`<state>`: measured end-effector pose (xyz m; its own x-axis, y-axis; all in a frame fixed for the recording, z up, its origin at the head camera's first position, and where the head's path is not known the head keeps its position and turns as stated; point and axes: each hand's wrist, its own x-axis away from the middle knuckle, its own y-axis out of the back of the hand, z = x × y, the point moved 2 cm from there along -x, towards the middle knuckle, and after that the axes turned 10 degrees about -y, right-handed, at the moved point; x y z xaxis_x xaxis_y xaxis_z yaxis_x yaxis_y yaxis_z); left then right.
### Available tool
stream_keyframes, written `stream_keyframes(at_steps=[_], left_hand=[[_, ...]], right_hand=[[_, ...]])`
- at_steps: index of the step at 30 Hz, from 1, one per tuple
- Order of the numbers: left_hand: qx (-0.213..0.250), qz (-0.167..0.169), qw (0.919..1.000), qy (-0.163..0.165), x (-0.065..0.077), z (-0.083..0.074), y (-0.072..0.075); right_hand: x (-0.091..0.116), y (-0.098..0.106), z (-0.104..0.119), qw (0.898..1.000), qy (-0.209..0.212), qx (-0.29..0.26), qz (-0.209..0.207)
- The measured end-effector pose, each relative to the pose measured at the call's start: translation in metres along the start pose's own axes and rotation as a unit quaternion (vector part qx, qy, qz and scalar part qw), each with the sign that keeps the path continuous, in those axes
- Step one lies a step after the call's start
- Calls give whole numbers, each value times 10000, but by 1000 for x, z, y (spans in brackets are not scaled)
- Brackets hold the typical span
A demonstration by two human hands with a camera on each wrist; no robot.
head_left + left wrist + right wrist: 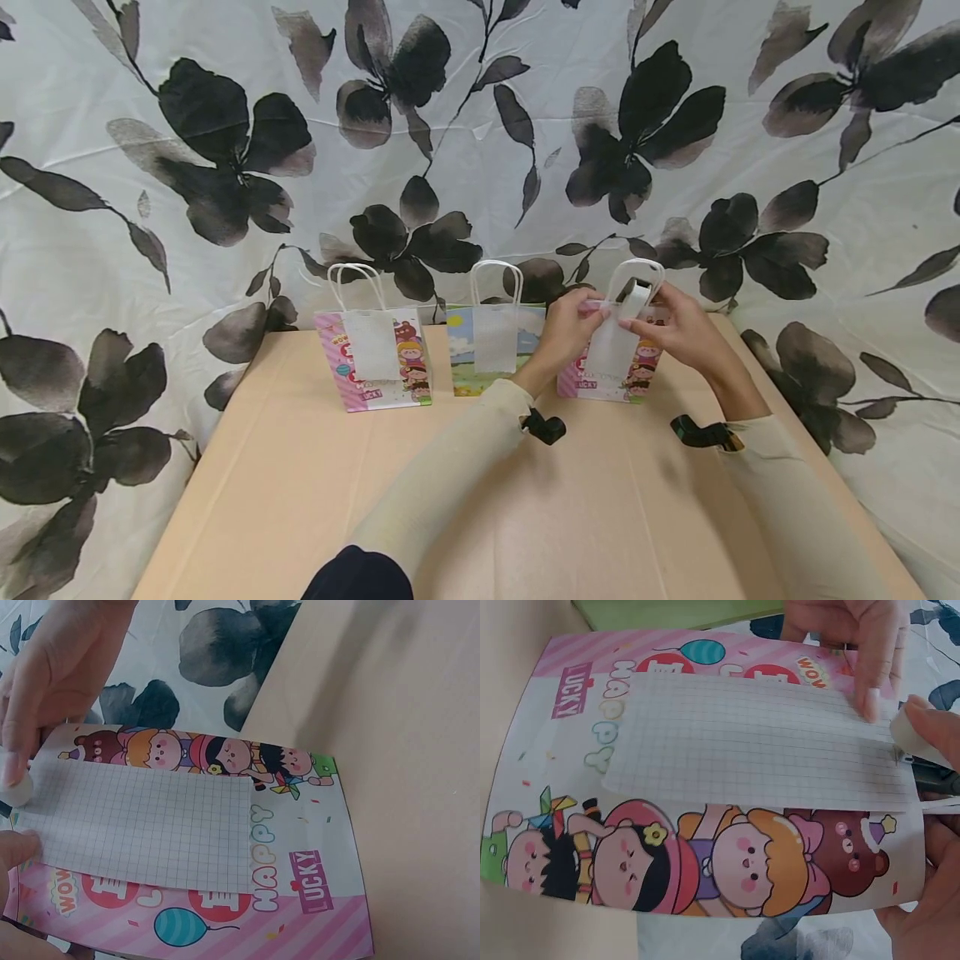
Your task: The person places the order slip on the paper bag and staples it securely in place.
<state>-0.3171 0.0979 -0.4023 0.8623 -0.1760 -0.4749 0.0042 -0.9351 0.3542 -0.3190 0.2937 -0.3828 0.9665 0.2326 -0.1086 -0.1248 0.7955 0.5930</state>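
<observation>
On the right stands a pink paper gift bag (567,386) with cartoon figures, a white handle and a squared paper slip (150,825) over its front. My left hand (564,332) pinches the bag's top edge, with its thumb on the slip in the left wrist view. In my right hand (686,329) is a small white-and-black stapler (636,297). Its metal tip (904,756) meets the slip's upper end at the bag's rim. Whether the stapler is pressed together is not clear.
A second pink gift bag (414,392) stands at the left, and a blue-and-green gift bag (462,350) in the middle; each has a white slip on its front. All stand near the back edge of the wooden table (300,467), before a floral cloth (525,167).
</observation>
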Motion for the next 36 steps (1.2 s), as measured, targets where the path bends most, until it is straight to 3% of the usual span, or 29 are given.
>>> stream_keyframes(at_steps=[12,16,22,29,36], left_hand=[[181,91,9995,245,4,-1,1],[218,120,9992,319,5,-2,1],[209,90,9993,299,5,-1,1],[138,7,9997,178,3,-2,1],[58,1,9998,214,2,-2,3]], right_hand=[[-6,7,7,9979,333,-123,-534],[-8,11,9,9976,461,-24,-520],[-10,16,12,9982,325,38,-494],[-8,24,11,9960,175,244,-845],[-5,35,-1,9954,84,12,-957]])
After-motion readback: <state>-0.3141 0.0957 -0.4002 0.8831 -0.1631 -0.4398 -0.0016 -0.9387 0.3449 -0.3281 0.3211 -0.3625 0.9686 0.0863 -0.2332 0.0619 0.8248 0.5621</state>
